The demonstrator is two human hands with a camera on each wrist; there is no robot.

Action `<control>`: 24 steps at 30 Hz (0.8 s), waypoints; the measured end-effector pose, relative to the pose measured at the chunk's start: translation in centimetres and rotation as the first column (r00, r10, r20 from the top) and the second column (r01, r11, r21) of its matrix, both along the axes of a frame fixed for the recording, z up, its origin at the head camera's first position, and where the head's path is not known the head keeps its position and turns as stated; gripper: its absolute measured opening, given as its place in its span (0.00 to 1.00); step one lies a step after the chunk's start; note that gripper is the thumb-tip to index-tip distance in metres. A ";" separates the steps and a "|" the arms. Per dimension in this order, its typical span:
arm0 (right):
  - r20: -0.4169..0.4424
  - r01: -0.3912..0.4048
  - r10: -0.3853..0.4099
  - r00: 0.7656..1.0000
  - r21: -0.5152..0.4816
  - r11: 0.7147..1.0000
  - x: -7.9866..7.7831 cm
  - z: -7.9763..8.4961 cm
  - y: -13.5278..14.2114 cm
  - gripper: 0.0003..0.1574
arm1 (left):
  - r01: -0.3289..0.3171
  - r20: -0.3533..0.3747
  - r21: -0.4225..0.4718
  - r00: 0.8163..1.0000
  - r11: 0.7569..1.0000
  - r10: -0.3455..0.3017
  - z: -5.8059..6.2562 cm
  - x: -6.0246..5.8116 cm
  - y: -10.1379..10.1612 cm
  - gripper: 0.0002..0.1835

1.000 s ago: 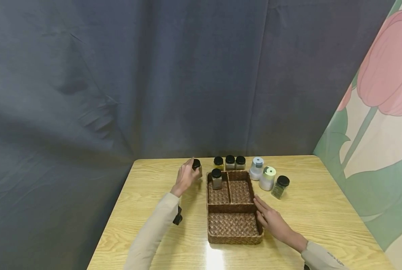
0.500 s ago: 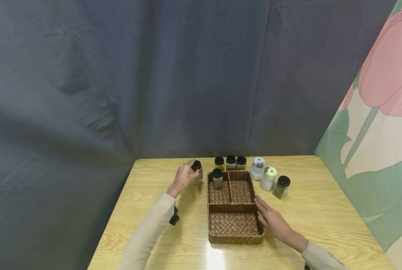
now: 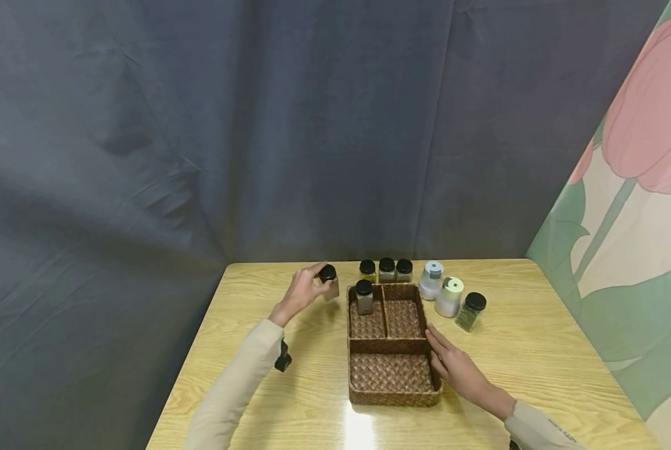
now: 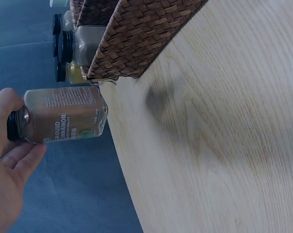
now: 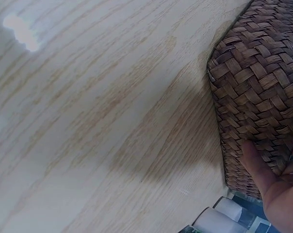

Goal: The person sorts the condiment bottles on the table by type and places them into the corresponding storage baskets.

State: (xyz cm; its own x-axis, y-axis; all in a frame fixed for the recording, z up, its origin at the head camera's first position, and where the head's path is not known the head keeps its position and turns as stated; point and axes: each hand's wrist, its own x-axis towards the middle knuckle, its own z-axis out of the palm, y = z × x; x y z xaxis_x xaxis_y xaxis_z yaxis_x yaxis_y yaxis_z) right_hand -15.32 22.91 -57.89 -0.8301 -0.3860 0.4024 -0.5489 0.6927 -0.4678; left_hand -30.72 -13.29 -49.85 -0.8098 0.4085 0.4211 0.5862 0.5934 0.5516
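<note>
On a wood-grain table (image 3: 526, 362), a divided woven basket (image 3: 394, 397) marks the clock's centre. Toward ten o'clock, the person's left hand (image 3: 301, 292) grips a black-lidded jar (image 3: 331, 289); toward four, the right hand (image 3: 459, 370) touches the basket's side. Another jar (image 3: 364, 301) stands in its eleven o'clock compartment. Beyond it, three dark-lidded jars (image 3: 387, 272) line twelve, a blue-capped container (image 3: 431, 284) one, a yellow-capped container (image 3: 449, 301) and a green-filled jar (image 3: 469, 317) two.

"GROUND CINNAMON" stands on the glass jar (image 4: 66, 114).
</note>
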 end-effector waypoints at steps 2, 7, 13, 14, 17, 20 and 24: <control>-0.001 0.001 -0.001 1.000 0.000 1.000 0.0 0.0 0.0 0.30 | 0.003 -0.005 -0.006 1.000 1.000 -0.003 0.1 0.0 0.0 0.28; -0.011 0.002 -0.002 1.000 -0.004 1.000 0.0 -0.1 0.1 0.31 | 0.017 -0.008 -0.008 1.000 1.000 -0.017 0.2 0.0 0.1 0.28; -0.021 0.002 -0.002 1.000 -0.006 1.000 0.1 0.0 0.1 0.31 | 0.042 -0.010 0.007 0.999 0.999 -0.042 0.5 0.2 0.3 0.28; -0.021 0.003 -0.003 1.000 -0.006 1.000 0.1 0.0 0.1 0.31 | 0.040 -0.004 0.006 0.999 0.999 -0.040 0.6 0.2 0.3 0.28; -0.023 0.003 -0.003 1.000 -0.008 1.000 0.1 0.0 0.0 0.31 | 0.040 0.019 0.013 0.999 0.999 -0.040 1.0 0.5 0.3 0.29; -0.030 0.002 -0.002 1.000 -0.010 1.000 0.0 -0.1 0.1 0.31 | 0.032 0.032 0.011 0.999 0.999 -0.032 1.4 0.7 0.3 0.28; -0.047 -0.001 0.001 0.999 -0.008 1.000 -0.2 -0.2 0.1 0.31 | 0.045 0.014 0.022 0.999 0.999 -0.045 1.5 0.8 0.2 0.28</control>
State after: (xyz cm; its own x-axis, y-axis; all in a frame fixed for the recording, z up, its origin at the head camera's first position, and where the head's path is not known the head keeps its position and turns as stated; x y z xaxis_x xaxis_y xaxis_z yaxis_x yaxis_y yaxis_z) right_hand -15.47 23.00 -58.13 -0.8097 -0.3837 0.4440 -0.5712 0.6887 -0.4466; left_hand -29.89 -13.04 -48.37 -0.7971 0.4351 0.4187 0.6036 0.5544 0.5730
